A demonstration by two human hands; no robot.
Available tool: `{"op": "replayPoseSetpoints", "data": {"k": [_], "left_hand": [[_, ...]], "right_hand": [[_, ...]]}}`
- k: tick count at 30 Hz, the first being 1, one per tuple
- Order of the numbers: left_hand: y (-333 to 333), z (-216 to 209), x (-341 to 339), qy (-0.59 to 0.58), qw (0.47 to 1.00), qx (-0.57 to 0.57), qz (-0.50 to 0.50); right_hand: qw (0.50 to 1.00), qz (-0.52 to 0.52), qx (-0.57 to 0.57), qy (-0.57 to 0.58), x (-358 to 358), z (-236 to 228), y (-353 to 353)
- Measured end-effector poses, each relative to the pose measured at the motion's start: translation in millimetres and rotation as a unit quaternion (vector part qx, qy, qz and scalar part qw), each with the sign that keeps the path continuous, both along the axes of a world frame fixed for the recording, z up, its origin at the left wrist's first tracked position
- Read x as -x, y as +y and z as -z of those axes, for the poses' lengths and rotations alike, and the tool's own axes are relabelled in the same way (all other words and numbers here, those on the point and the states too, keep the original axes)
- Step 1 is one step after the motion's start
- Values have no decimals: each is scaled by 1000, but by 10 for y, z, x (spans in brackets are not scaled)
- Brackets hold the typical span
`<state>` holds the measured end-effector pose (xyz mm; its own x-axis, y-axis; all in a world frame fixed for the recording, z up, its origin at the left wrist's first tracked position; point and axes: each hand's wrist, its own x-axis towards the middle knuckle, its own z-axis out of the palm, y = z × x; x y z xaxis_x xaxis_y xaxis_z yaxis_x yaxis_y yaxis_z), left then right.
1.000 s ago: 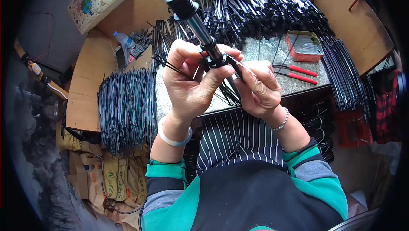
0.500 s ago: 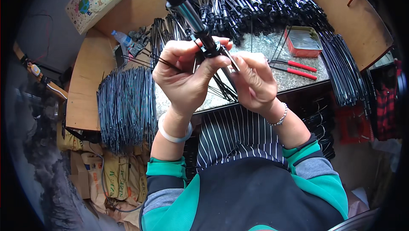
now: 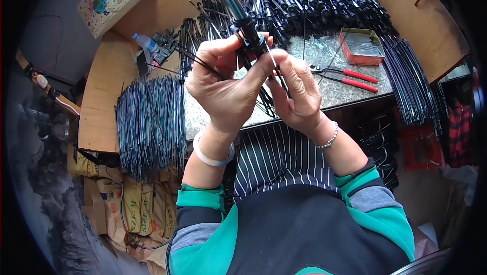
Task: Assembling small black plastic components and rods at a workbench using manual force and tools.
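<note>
My left hand is closed round the lower part of an umbrella shaft, a chrome tube with black fittings and a ridged black top. The shaft tilts, its top toward the far left. Its black hub sits between my left thumb and fingers, and thin dark ribs hang below. Close against the hub, my right hand pinches a thin metal rib. Fingers hide where the rib meets the hub.
Many similar frames are piled at the back. Bundles of thin black rods lie left and right. Red-handled pliers rest by an open red tin of thin pins. A plastic bottle lies at the left.
The shaft has shifted up and slightly right, its top now reaching the upper edge of the picture. My left hand has moved a little right and my right hand slightly left, closer together.
</note>
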<state>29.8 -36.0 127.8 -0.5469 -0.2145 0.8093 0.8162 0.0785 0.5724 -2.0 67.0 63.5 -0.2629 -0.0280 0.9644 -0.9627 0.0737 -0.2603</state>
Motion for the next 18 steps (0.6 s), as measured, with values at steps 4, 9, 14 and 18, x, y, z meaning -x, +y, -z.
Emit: {"op": "replayPoseSetpoints", "data": {"k": [4, 9, 14, 18], "left_hand": [[98, -26, 2, 2, 999, 13, -44], [149, -37, -12, -3, 999, 10, -38], [175, -42, -42, -9, 995, 65, -75], [225, -212, -229, 53, 986, 138, -77]], "right_hand": [[1000, 11, 9, -26, -36, 9, -22], [999, -1, 17, -47, -80, -2, 4], [999, -2, 27, -37, -79, 7, 4], [906, -286, 125, -285, -50, -17, 129]]}}
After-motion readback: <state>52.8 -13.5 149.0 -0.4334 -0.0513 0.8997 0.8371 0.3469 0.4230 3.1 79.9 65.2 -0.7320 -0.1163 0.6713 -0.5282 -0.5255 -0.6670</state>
